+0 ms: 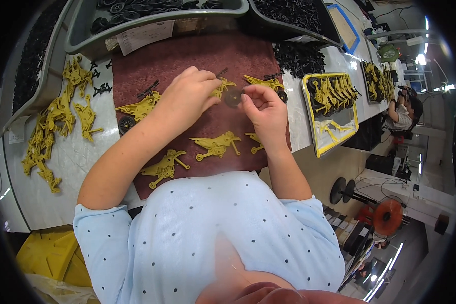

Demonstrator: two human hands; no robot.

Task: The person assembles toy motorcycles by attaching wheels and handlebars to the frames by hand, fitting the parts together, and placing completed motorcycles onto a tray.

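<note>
My right hand (266, 110) pinches a black toy wheel (232, 98) between thumb and fingertips. My left hand (191, 96) is closed on a yellow toy motorbike body (226, 85), mostly hidden under its fingers; the wheel is beside the body's front end. Just left of my left wrist lies another yellow body (142, 107), with a black wheel (126, 124) and a black handlebar-like part (148, 88). Beyond my right hand is a similar body (261, 81) with its own wheel. Nearer me, yellow bodies without wheels (216, 145) (164, 167) rest on the dark red cloth (202, 55).
A grey bin of black wheels (157, 23) and a bin of small black parts (289, 17) stand at the back. Loose yellow bodies (53, 121) pile up at left beside another bin (50, 83). At right, a tray (334, 144) carries assembled pieces. A co-worker (405, 111) sits farther right.
</note>
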